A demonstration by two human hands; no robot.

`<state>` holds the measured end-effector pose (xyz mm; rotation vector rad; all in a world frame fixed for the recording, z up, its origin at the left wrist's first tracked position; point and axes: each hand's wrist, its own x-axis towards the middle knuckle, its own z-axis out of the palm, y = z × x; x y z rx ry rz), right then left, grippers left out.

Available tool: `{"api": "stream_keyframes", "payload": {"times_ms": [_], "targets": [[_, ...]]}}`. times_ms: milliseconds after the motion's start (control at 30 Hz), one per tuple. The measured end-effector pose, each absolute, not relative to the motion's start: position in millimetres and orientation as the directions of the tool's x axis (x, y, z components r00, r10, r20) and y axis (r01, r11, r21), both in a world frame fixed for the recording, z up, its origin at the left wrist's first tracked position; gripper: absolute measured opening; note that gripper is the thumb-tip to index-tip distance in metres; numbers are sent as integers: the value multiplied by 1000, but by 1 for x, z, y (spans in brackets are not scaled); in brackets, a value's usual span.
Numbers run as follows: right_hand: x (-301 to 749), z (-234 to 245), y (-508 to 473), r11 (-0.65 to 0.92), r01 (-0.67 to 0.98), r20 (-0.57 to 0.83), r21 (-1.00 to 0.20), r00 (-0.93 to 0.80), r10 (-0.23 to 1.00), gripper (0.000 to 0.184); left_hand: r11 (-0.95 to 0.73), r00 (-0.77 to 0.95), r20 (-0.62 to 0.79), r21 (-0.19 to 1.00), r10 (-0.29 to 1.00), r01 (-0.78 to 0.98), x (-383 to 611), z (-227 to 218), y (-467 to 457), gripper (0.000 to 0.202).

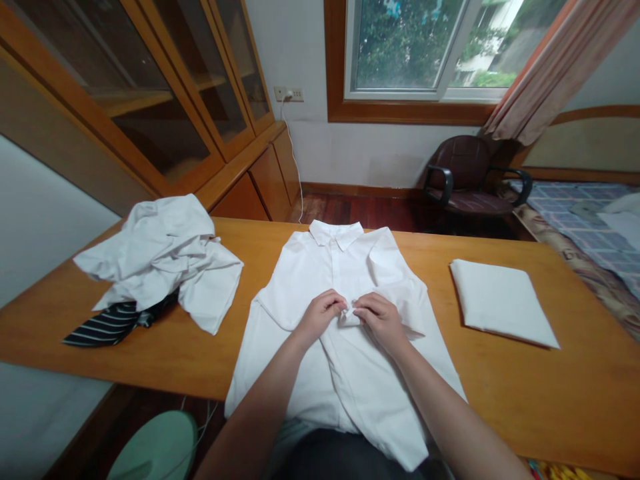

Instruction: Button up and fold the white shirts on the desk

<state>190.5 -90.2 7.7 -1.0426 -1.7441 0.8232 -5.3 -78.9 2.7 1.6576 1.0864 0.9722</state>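
Note:
A white collared shirt (320,267) lies front-up on the wooden table (550,400), collar pointing away from me and its hem hanging over the near edge. My left hand (320,315) and my right hand (381,319) meet at the shirt's middle, over the button strip. Both hands pinch the white fabric there, fingers curled together around a small fold between them. The shirt's sleeves are folded in across its chest.
A crumpled white shirt (165,257) lies at the table's left, on top of a dark striped tie (107,323). A neatly folded white garment (503,303) sits at the right. Beyond the table stand a dark armchair (465,177), wooden cabinets and a bed.

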Motion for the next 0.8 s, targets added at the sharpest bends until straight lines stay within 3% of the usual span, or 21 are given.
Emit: {"api": "stream_keyframes", "payload": {"times_ms": [467, 800], "targets": [[192, 9, -89, 408, 259, 362, -876, -206, 909, 16, -178, 260, 119, 961, 958, 213, -4, -2, -80, 23], [198, 1, -84, 320, 188, 265, -929, -269, 926, 16, -181, 261, 118, 956, 958, 231, -3, 3, -79, 23]]}}
